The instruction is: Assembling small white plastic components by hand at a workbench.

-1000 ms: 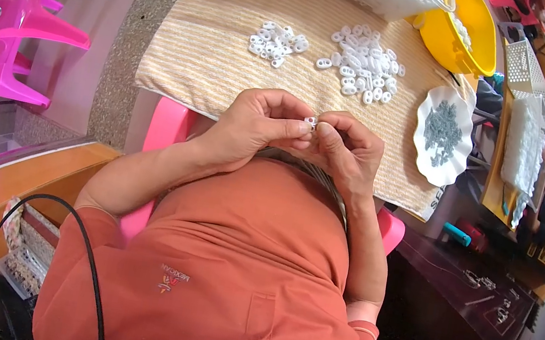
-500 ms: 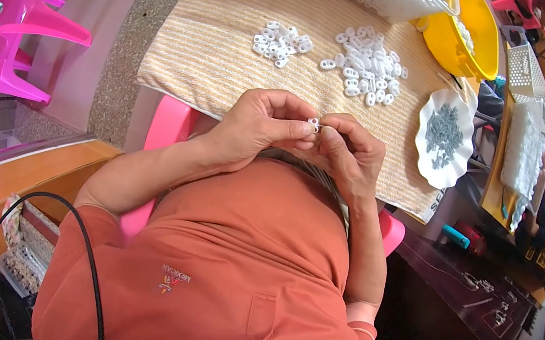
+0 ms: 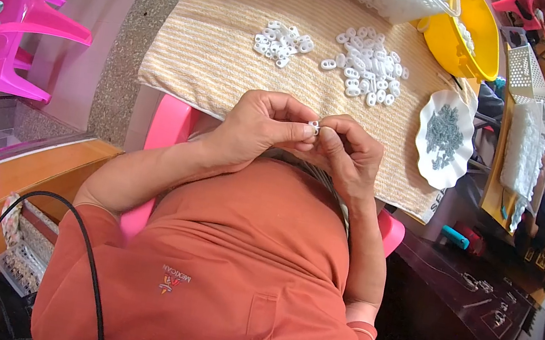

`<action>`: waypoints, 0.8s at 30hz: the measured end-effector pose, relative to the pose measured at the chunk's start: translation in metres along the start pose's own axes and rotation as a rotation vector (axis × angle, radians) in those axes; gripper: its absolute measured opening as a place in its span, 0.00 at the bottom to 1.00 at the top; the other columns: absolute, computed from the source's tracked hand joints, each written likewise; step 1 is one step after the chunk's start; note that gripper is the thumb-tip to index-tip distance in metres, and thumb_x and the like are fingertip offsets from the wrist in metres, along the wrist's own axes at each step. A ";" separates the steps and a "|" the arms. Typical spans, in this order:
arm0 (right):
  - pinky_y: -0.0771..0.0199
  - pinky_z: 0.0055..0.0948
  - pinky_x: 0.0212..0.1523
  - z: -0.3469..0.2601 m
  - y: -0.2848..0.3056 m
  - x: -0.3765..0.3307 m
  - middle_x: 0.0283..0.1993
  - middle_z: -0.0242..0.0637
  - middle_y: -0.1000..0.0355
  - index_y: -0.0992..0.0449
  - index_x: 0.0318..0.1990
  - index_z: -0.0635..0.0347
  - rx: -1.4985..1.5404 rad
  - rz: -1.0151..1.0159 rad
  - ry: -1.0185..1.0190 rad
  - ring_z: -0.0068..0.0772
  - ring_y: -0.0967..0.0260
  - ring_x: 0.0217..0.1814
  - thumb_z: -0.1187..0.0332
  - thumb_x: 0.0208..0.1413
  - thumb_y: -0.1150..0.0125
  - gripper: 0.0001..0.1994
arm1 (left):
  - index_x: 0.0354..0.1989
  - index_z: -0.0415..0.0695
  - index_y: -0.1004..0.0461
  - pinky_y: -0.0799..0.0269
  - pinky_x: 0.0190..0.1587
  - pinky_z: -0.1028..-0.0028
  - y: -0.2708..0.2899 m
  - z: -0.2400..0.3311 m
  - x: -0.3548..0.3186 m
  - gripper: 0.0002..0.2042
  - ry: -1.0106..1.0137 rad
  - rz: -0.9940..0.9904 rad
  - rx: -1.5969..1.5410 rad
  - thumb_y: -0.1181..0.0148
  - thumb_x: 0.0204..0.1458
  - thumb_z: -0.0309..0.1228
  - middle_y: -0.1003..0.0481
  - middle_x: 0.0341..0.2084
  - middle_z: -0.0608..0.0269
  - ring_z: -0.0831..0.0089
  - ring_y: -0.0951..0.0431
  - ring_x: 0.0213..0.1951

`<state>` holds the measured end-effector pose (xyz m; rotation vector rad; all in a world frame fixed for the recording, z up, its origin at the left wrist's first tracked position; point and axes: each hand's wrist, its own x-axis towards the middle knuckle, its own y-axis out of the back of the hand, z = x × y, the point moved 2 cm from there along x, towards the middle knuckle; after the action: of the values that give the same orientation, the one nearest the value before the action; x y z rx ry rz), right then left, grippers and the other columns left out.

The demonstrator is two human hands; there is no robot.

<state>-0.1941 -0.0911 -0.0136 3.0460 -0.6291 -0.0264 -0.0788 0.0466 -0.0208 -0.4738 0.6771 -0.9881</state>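
Evidently, in the head view, the left hand [image 3: 262,125] and right hand [image 3: 349,152] share a narrow fingertip pinch on 1 small piece [image 3: 314,126], left of the dish [image 3: 446,177]. The likeliest trouble, I judge, is the piece slipping out and dropping, because so little of it is gripped; uneven thumb pressure could also tilt it. It looks white, with a dark hole showing; fingers hide the rest.

Held small piece [image 3: 313,126]: white
Towel [image 3: 204,61]: beige, with paler stripes
Scalloped dish [image 3: 442,178]: white
Bits on dish [image 3: 444,135]: dark grey
Basin [image 3: 443,49]: yellow
Shirt [image 3: 240,236]: orange-red
Stool [image 3: 37,24]: bright pink
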 end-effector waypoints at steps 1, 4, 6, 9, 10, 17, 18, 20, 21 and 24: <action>0.29 0.18 0.37 0.000 -0.001 0.000 0.34 0.32 0.28 0.24 0.36 0.68 -0.010 0.007 0.014 0.20 0.30 0.35 0.78 0.60 0.45 0.04 | 0.43 0.35 0.25 0.20 0.42 0.74 -0.001 0.000 0.000 0.09 0.000 0.000 -0.001 0.39 0.53 0.21 0.22 0.34 0.58 0.72 0.20 0.35; 0.31 0.19 0.36 0.000 -0.002 0.001 0.33 0.33 0.28 0.25 0.35 0.67 -0.063 0.010 0.050 0.20 0.31 0.34 0.78 0.59 0.44 0.03 | 0.42 0.33 0.24 0.22 0.40 0.79 -0.002 0.000 -0.001 0.08 -0.019 0.019 0.029 0.40 0.54 0.21 0.22 0.33 0.59 0.77 0.22 0.34; 0.31 0.19 0.35 0.000 -0.002 0.002 0.33 0.34 0.28 0.25 0.35 0.67 -0.105 0.005 0.073 0.20 0.32 0.34 0.79 0.58 0.43 0.02 | 0.42 0.33 0.24 0.21 0.39 0.78 -0.001 -0.002 -0.001 0.08 -0.034 0.026 0.052 0.40 0.54 0.20 0.22 0.33 0.59 0.76 0.21 0.34; 0.32 0.20 0.34 -0.003 -0.002 0.003 0.32 0.34 0.28 0.25 0.34 0.67 -0.196 -0.001 0.105 0.20 0.32 0.33 0.79 0.57 0.43 0.01 | 0.42 0.33 0.24 0.21 0.39 0.78 0.001 -0.005 -0.001 0.08 -0.039 0.044 0.069 0.40 0.54 0.20 0.22 0.33 0.59 0.76 0.21 0.34; 0.32 0.20 0.34 -0.004 -0.002 0.003 0.32 0.34 0.28 0.25 0.34 0.66 -0.204 -0.005 0.102 0.20 0.32 0.33 0.79 0.57 0.43 0.01 | 0.42 0.33 0.24 0.21 0.39 0.78 0.001 -0.005 0.000 0.08 -0.041 0.044 0.068 0.40 0.54 0.20 0.22 0.33 0.59 0.76 0.21 0.34; 0.30 0.19 0.35 -0.009 -0.004 0.000 0.31 0.32 0.29 0.26 0.34 0.67 -0.109 -0.009 -0.094 0.18 0.31 0.33 0.77 0.59 0.44 0.03 | 0.42 0.33 0.24 0.21 0.39 0.78 0.001 -0.006 0.000 0.08 -0.049 0.039 0.096 0.40 0.53 0.20 0.22 0.32 0.59 0.76 0.21 0.34; 0.30 0.19 0.35 -0.009 -0.003 0.000 0.31 0.32 0.29 0.26 0.34 0.67 -0.109 -0.009 -0.092 0.18 0.31 0.33 0.77 0.59 0.44 0.03 | 0.42 0.33 0.24 0.21 0.39 0.78 0.001 -0.006 0.000 0.08 -0.049 0.033 0.100 0.40 0.54 0.20 0.22 0.32 0.59 0.77 0.21 0.34; 0.29 0.18 0.34 -0.011 -0.002 0.000 0.31 0.31 0.29 0.27 0.35 0.67 -0.168 -0.041 -0.042 0.17 0.30 0.33 0.75 0.61 0.46 0.04 | 0.42 0.33 0.24 0.21 0.39 0.78 -0.001 -0.005 0.000 0.08 -0.044 0.033 0.098 0.40 0.53 0.20 0.22 0.32 0.59 0.77 0.21 0.34; 0.29 0.18 0.34 -0.012 -0.002 0.000 0.31 0.31 0.29 0.27 0.35 0.67 -0.168 -0.042 -0.041 0.17 0.30 0.33 0.75 0.61 0.46 0.04 | 0.42 0.33 0.24 0.22 0.39 0.79 -0.001 -0.004 0.000 0.09 -0.038 0.037 0.094 0.39 0.53 0.20 0.22 0.32 0.59 0.77 0.22 0.34; 0.28 0.17 0.34 -0.019 -0.003 0.001 0.30 0.30 0.29 0.28 0.34 0.67 -0.173 -0.056 -0.050 0.16 0.30 0.33 0.75 0.62 0.47 0.05 | 0.42 0.33 0.24 0.22 0.40 0.79 -0.001 -0.004 -0.001 0.09 -0.032 0.036 0.083 0.39 0.53 0.21 0.22 0.32 0.59 0.77 0.22 0.34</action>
<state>-0.1916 -0.0878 0.0048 2.9022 -0.5153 -0.1501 -0.0824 0.0466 -0.0233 -0.4025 0.6116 -0.9687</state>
